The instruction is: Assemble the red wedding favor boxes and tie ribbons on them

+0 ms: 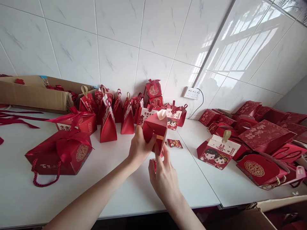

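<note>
Red box: yours is the red box held up off the counter, tilted, probably so you get at its underside.
Left hand: your left hand is clamped on its side, thumb across the face, I guess to steady it.
Right hand: your right hand has fingertips up against the lower end; can't tell if it's really gripping. There's a red bit by the thumb, too hidden to name.
Packet: a small packet lies just beyond, handy imo.
Standing boxes: the pointy boxes stand upright behind, seemingly leaving you elbow room.
</note>
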A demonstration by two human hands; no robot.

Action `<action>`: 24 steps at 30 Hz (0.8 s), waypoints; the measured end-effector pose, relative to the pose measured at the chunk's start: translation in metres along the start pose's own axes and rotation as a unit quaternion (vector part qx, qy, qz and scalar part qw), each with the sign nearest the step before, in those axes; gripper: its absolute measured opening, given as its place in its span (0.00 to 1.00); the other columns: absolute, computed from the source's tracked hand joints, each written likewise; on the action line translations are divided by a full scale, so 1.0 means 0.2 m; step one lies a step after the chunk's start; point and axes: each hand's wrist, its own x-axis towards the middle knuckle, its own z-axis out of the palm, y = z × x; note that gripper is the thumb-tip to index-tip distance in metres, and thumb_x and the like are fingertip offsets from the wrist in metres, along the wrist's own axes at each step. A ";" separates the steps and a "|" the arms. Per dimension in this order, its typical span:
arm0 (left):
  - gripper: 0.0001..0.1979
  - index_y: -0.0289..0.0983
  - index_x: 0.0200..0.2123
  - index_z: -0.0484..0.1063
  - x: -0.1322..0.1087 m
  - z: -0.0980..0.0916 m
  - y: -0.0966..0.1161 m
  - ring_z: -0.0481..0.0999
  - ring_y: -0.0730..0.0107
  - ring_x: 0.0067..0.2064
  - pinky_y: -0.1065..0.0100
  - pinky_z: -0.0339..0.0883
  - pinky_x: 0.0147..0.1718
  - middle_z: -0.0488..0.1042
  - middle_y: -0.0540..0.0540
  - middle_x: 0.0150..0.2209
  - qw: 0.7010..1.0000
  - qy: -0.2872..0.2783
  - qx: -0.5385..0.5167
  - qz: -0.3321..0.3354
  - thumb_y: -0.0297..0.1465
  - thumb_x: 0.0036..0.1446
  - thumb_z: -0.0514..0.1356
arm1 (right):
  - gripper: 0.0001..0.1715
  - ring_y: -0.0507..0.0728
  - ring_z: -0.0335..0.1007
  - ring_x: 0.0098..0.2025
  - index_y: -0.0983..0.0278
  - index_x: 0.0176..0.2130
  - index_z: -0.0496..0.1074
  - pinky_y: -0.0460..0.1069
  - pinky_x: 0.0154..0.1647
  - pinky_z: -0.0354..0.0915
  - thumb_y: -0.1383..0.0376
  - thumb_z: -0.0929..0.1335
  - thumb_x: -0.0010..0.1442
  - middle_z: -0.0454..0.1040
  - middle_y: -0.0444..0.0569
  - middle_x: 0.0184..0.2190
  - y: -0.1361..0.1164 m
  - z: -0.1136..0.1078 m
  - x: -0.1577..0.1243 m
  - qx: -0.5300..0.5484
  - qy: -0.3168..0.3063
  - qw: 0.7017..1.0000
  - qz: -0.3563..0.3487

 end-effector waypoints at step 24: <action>0.15 0.39 0.40 0.59 0.00 0.00 0.01 0.76 0.66 0.35 0.67 0.70 0.30 0.73 0.48 0.35 0.993 -0.100 -0.064 -0.012 0.38 0.54 0.59 | 0.16 0.61 0.76 0.35 0.67 0.48 0.68 0.51 0.18 0.70 0.67 0.59 0.62 0.56 0.68 0.61 0.08 -0.04 0.04 0.063 -0.060 0.996 0.027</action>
